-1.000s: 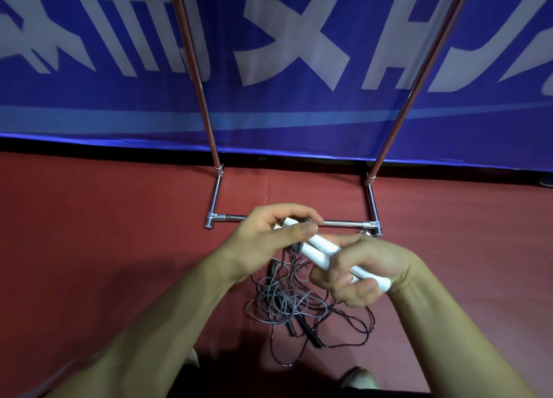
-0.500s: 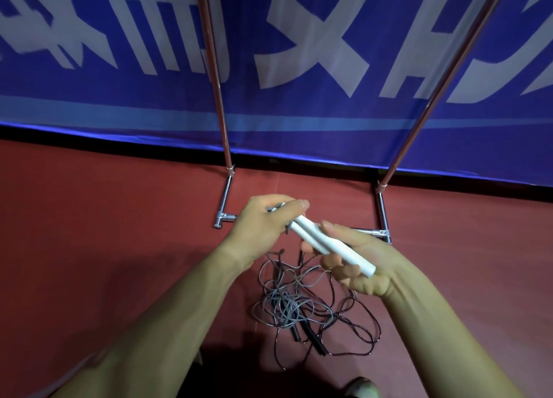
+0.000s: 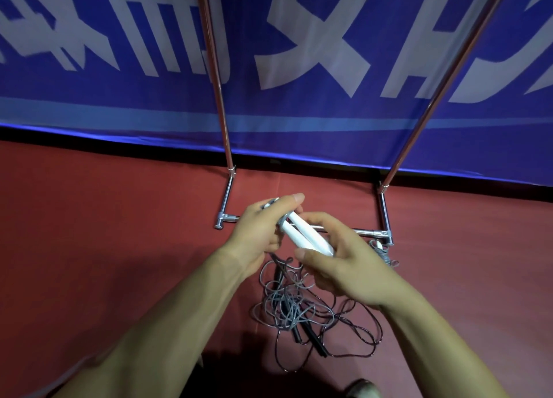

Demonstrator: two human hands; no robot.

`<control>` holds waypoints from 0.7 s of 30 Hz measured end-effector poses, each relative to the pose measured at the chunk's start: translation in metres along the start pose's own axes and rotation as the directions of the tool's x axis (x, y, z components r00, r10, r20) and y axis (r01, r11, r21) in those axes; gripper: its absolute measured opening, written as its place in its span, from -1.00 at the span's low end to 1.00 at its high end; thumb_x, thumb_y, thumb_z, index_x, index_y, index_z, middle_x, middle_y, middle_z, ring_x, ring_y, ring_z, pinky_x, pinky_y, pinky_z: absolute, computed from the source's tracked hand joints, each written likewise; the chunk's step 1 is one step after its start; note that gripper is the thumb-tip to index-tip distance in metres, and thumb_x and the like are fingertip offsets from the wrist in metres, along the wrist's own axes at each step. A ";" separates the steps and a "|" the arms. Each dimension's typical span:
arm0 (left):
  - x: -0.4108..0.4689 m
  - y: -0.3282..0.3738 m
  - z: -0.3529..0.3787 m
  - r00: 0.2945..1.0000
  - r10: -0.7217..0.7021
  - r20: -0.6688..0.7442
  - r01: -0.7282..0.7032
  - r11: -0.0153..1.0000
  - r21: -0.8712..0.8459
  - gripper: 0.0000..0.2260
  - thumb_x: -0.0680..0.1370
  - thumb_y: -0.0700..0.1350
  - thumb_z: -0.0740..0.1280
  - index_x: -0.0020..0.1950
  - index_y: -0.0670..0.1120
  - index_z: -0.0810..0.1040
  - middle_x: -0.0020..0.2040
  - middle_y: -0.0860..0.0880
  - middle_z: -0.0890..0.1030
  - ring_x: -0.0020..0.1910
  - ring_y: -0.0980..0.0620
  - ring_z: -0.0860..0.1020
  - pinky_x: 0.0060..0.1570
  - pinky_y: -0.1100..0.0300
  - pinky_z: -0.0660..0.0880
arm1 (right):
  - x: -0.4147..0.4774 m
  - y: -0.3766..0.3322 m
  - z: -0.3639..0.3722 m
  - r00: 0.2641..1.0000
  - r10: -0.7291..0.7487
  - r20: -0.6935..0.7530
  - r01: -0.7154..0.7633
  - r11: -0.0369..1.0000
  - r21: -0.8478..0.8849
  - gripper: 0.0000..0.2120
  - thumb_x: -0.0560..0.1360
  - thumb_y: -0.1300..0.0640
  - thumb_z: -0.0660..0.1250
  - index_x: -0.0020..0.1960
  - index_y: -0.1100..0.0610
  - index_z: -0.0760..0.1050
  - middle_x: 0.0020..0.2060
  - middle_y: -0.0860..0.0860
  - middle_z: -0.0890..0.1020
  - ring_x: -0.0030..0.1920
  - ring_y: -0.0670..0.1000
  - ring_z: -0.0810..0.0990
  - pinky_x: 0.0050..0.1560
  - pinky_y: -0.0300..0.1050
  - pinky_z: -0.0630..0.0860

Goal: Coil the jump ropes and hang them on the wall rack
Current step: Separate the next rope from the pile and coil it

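Two white handles (image 3: 305, 233); left fingers (image 3: 284, 203) curled round top, right fingers (image 3: 320, 219) round bottom

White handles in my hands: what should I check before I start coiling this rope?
1. White handles paired side by side: ok.
2. Left hand pinches their upper ends: ok.
3. Right hand holds their lower ends: ok.
4. Floor tangle separated into single ropes: not ok; grey and dark loops lie mixed.
5. Rack top rail in view: not ok; only its poles and base show.
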State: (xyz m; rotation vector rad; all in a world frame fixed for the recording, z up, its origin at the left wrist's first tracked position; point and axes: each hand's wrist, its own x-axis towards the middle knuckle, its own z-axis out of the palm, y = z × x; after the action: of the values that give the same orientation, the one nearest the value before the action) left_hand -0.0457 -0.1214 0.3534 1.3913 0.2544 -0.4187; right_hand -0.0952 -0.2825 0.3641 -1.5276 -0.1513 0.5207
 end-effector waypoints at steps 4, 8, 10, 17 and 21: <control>-0.001 -0.001 0.008 0.999 0.041 0.017 -0.041 0.999 -0.022 -0.79 0.45 0.15 0.46 -0.25 0.04 0.68 -0.39 -0.01 0.28 -0.53 0.12 0.15 -0.46 0.20 0.00 | 0.000 0.003 0.001 0.997 -0.043 -0.061 0.042 0.999 -0.005 -0.56 0.57 0.32 0.36 0.34 -0.02 0.34 -0.40 0.00 0.46 -0.53 -0.02 0.26 -0.52 -0.21 0.24; -0.001 -0.004 0.013 0.997 0.061 -0.043 -0.057 0.993 0.100 -0.56 0.51 0.21 0.42 -0.49 0.03 0.49 -0.51 0.08 0.31 -0.57 0.15 0.26 -0.48 0.24 0.18 | -0.001 0.004 -0.004 0.988 -0.118 -0.100 0.092 0.968 -0.234 -0.35 0.60 0.23 0.33 0.51 -0.28 0.18 -0.40 -0.14 0.49 -0.45 -0.01 0.32 -0.42 -0.13 0.31; -0.003 -0.004 0.013 1.000 0.019 -0.006 -0.018 0.977 0.213 -0.47 0.56 0.29 0.31 -0.52 0.03 0.39 -0.53 0.12 0.27 -0.57 0.14 0.22 -0.46 0.20 0.15 | 0.000 0.004 -0.007 0.979 -0.174 -0.108 0.117 0.907 -0.404 -0.31 0.62 0.18 0.31 0.54 -0.35 0.10 -0.24 -0.32 0.57 -0.37 -0.19 0.43 -0.27 -0.26 0.38; -0.007 -0.001 -0.002 0.995 0.050 0.087 -0.100 0.590 0.801 -0.53 0.65 0.25 0.14 -0.23 -0.07 0.55 -0.43 0.08 0.49 -0.43 0.05 0.44 -0.30 0.10 0.39 | 0.010 0.017 -0.004 0.945 -0.226 -0.236 0.018 0.755 -0.655 -0.33 0.61 0.12 0.28 0.50 -0.44 0.10 0.18 -0.25 0.62 0.04 -0.10 0.64 0.11 -0.11 0.54; -0.002 -0.004 -0.017 0.987 0.073 0.142 -0.160 0.439 0.884 -0.59 0.58 0.16 0.29 -0.26 -0.14 0.46 -0.42 -0.02 0.48 -0.41 -0.05 0.47 -0.29 0.03 0.52 | 0.013 0.028 -0.010 0.953 -0.166 -0.255 -0.091 0.644 -0.759 -0.31 0.60 0.12 0.27 0.54 -0.40 0.06 -0.30 -0.09 0.55 -0.43 -0.10 0.42 -0.28 -0.10 0.41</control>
State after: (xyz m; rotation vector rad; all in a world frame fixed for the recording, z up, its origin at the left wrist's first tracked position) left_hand -0.0481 -0.1046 0.3478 2.4440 -0.2005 -0.5219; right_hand -0.0858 -0.2871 0.3336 -2.4287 -0.1754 0.1586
